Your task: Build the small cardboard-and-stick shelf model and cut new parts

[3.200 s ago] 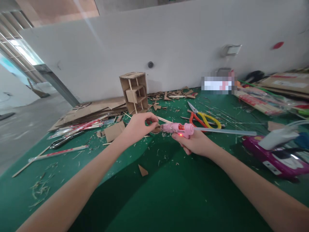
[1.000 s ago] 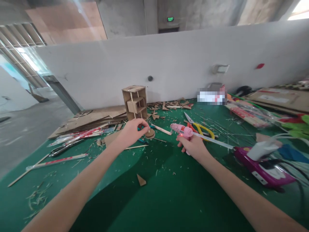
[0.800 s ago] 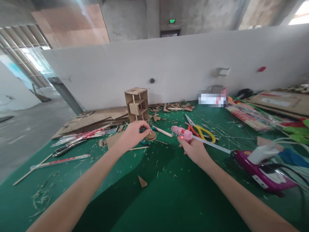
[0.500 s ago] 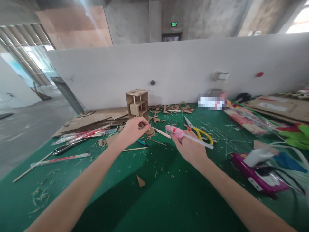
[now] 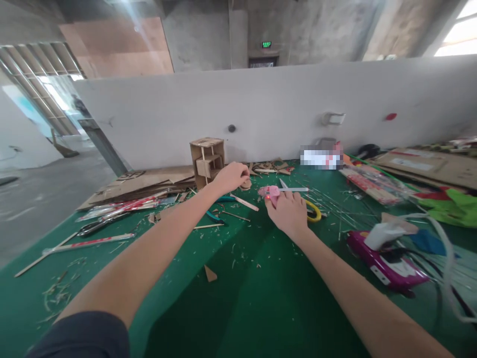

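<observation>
My left hand [image 5: 234, 177] pinches the top of a small round cardboard piece [image 5: 245, 185], just right of the cardboard shelf box [image 5: 204, 163]. In my right hand [image 5: 290, 211] is a pink glue gun [image 5: 271, 192], its nozzle pointing left and a pale glue stick out of its back. A small red light glows on the gun. Scissors with yellow handles [image 5: 316, 211] lie partly hidden behind my right hand. Below my left hand rest teal-handled pliers [image 5: 214, 217] and a flat wooden stick [image 5: 244, 203].
Cardboard sheets [image 5: 149, 185] and wrapped sticks lie at the left. Cardboard scraps [image 5: 274, 167] line the white wall. A magenta power strip [image 5: 385, 263] with cables sits at the right. A cardboard triangle [image 5: 210, 273] lies near the front.
My left hand has moved right, away from the shelf box, with the round piece. My right hand has turned the glue gun so that its stick lies nearly level. The view has shifted slightly.
</observation>
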A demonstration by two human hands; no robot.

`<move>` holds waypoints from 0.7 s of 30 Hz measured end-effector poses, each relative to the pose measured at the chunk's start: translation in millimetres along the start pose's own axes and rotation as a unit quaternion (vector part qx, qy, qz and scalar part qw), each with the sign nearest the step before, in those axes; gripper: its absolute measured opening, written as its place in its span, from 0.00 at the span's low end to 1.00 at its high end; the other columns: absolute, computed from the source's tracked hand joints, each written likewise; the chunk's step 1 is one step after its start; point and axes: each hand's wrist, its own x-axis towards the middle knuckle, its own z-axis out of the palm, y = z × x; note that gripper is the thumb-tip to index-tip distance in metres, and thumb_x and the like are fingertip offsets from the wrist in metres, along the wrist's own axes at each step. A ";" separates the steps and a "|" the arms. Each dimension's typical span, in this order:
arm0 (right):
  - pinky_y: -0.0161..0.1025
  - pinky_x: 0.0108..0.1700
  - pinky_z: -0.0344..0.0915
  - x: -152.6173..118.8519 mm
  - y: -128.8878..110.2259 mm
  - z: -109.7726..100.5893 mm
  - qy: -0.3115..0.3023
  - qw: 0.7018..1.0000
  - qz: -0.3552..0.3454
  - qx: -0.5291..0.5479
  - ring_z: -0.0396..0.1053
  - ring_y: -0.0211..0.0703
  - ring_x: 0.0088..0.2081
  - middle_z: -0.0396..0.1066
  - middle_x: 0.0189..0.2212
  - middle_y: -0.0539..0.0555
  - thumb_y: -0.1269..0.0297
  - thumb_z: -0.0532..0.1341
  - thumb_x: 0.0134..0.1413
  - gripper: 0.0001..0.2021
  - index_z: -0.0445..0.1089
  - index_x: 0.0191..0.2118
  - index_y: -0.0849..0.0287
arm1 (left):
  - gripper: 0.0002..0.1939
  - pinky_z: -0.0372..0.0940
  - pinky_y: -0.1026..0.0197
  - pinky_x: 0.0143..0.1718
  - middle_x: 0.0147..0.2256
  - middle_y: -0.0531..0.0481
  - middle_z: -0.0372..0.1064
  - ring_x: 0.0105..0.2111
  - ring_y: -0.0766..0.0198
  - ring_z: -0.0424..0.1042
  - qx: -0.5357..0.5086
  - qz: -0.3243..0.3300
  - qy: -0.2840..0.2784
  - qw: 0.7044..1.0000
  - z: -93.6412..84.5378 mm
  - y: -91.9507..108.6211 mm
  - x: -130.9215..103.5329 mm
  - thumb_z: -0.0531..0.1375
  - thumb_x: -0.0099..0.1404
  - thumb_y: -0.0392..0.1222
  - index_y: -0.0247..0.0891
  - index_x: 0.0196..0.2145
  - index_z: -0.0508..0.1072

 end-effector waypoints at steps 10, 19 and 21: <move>0.51 0.46 0.55 -6.2 11.0 -27.6 -0.039 0.997 -0.046 -0.046 0.61 0.64 0.50 0.70 0.44 0.69 0.46 0.52 0.55 0.27 0.73 0.42 0.68 | 0.09 0.62 0.58 0.44 0.37 0.45 0.73 0.41 0.58 0.67 0.057 0.049 -0.038 0.996 21.6 -16.5 -2.0 0.54 0.64 0.37 0.36 0.36 0.75; 0.51 0.44 0.55 -5.6 13.1 -33.6 -0.079 0.992 -0.067 -0.073 0.63 0.63 0.46 0.72 0.42 0.66 0.43 0.52 0.56 0.28 0.76 0.38 0.65 | 0.11 0.61 0.58 0.43 0.37 0.44 0.74 0.42 0.57 0.66 0.074 0.094 -0.054 0.991 27.3 -16.0 -4.1 0.53 0.65 0.36 0.37 0.36 0.76; 0.51 0.44 0.55 -5.8 13.1 -32.6 -0.078 0.992 -0.071 -0.075 0.64 0.62 0.46 0.72 0.42 0.66 0.43 0.52 0.56 0.28 0.76 0.38 0.65 | 0.11 0.61 0.58 0.42 0.37 0.44 0.74 0.41 0.57 0.67 0.070 0.098 -0.059 0.991 29.2 -14.4 -2.1 0.54 0.64 0.36 0.37 0.35 0.77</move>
